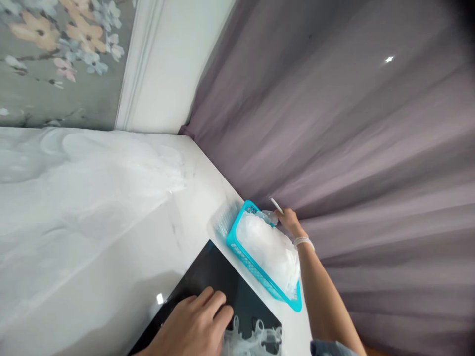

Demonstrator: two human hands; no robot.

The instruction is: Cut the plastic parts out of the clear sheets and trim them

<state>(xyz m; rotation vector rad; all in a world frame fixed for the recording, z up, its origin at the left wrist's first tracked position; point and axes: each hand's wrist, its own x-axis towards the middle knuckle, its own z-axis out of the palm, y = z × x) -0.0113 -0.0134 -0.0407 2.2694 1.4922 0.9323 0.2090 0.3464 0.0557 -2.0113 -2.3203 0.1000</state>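
My right hand (289,221) is closed round a thin white pen-like stick (276,205) at the far rim of the turquoise basket (256,269). Beside its fingers a translucent, soft-looking piece (267,216) hangs over the rim; whether the fingers also pinch it I cannot tell. Soft white, filmy material (265,244) fills the basket. Low in the view, my left hand (198,321) lies over a glossy black board (218,272) with its fingers curled. What is under those fingertips is hidden. Clear plastic-like pieces with loops (256,338) lie on the board to its right.
A white tabletop (159,237) carries the board and basket. Sheer whitish film (92,173) is spread over its left part. A purple-grey curtain (352,148) hangs along the right edge. Behind stands a wall with a floral panel (67,59).
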